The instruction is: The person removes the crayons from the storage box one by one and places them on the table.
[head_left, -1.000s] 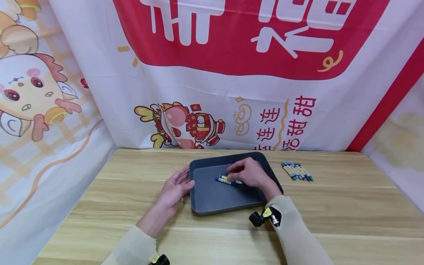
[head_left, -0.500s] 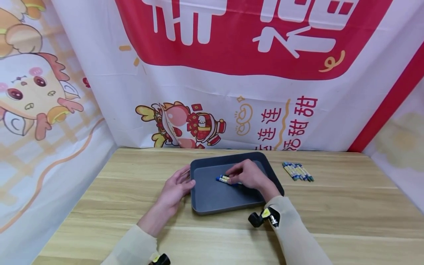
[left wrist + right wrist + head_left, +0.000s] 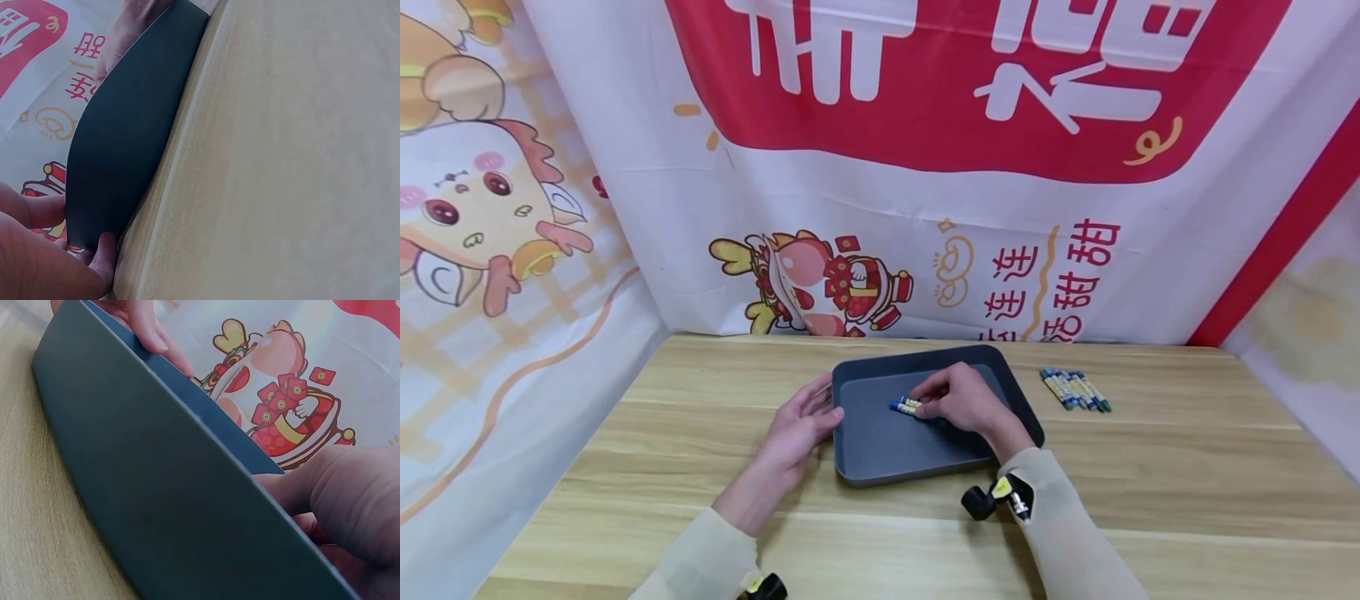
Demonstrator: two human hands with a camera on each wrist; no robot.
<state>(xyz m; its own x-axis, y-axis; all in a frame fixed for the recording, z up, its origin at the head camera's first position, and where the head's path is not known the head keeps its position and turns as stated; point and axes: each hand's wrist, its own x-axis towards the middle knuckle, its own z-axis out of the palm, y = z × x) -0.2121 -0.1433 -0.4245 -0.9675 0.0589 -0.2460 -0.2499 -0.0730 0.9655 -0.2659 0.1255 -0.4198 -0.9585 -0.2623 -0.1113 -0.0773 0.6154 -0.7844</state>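
A dark grey rectangular tray [image 3: 880, 450] stands on the wooden table. In the head view, my left hand [image 3: 801, 425] grips its left side, thumb over the rim and fingers outside. The left wrist view shows that hand [image 3: 47, 262] at a corner of the tray [image 3: 125, 125]. Inside the tray, my right hand [image 3: 962, 400] pinches two blue crayons [image 3: 906, 406] with pale labels, lying side by side. Its fingers cover their right ends. In the right wrist view, the tray wall [image 3: 150, 462] hides the crayons and the fingertips of my right hand [image 3: 356, 506].
Several blue and green crayons [image 3: 1075, 389] lie in a row on the table [image 3: 1180, 467], right of the tray. A printed cloth [image 3: 820, 192] hangs behind the table, and another covers the left side.
My right hand has closed in over the two crayons and now covers their right ends, which showed one second ago. My left hand stays on the tray's left side.
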